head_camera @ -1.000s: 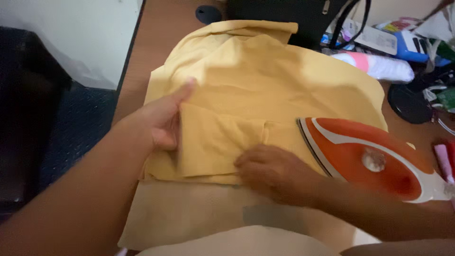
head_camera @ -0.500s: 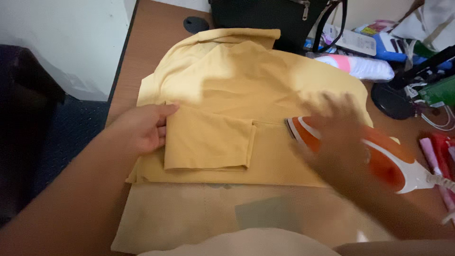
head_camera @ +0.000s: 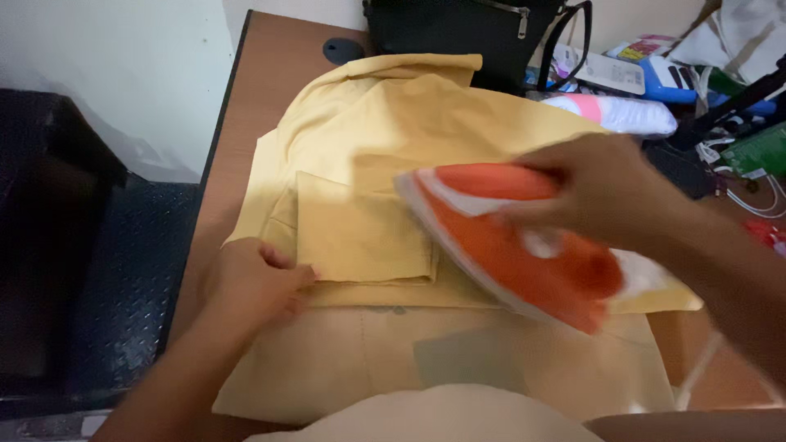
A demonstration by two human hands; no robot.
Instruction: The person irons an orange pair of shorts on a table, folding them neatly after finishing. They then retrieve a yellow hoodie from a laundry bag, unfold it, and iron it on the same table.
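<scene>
- I see the yellow shirt spread across the brown table, a sleeve folded over its middle.
- My right hand grips the orange iron, tilted above the shirt's lower right part.
- My left hand, fingers curled, presses the shirt's lower left edge.

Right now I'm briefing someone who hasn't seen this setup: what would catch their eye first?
The orange and white iron stands out, gripped by its handle in the right hand and tilted above the yellow shirt at centre. The shirt lies spread over a tan cloth on the brown table, with the left hand pressing its near left edge by the folded sleeve. A black bag and clutter crowd the far right.
</scene>
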